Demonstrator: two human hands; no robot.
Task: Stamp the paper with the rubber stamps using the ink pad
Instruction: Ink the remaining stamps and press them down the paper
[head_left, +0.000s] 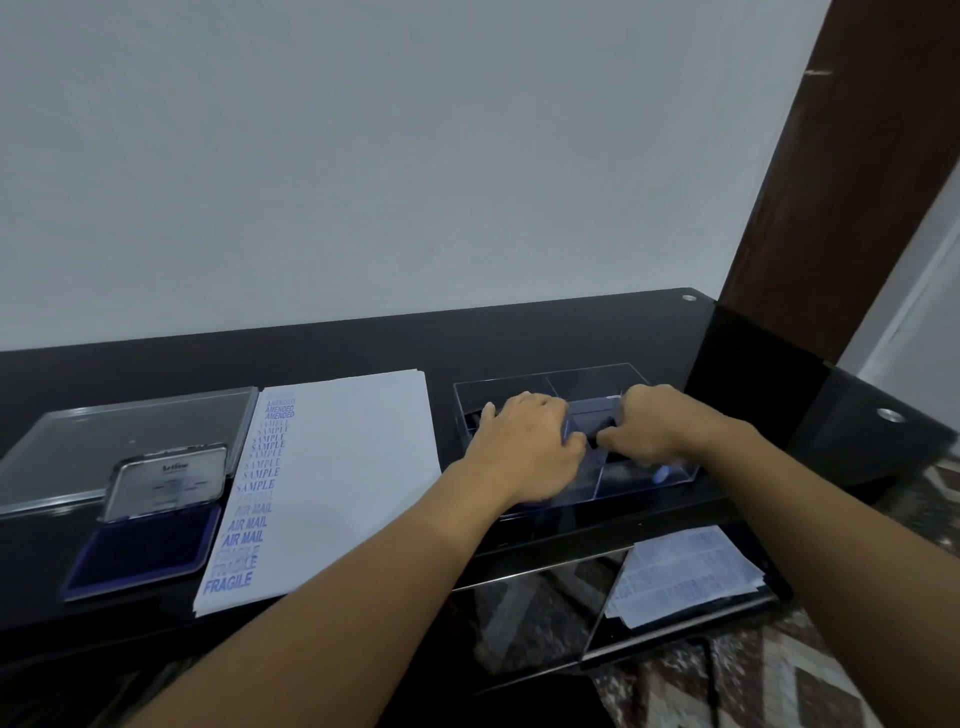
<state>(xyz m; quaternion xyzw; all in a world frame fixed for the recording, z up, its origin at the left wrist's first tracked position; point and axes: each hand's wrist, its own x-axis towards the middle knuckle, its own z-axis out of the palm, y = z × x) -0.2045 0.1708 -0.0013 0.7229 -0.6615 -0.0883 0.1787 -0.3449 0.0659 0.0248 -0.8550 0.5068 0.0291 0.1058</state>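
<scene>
Clear acrylic divided tray (509, 388) on black desk (363, 348): left grip (524, 441) and right grip (655, 431) inside, fingers curled; whether clamped on anything, cannot tell

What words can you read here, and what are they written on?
"AMENDED": stamped in blue at the top of the paper.
"SAMPLE": below that, many times.
"AIR MAIL": lower down.
"FRAGILE": near the bottom edge.
"Artline": on the ink pad lid; the smaller print there is blurred.
Printed sheet at lower right: too small to read.
</scene>
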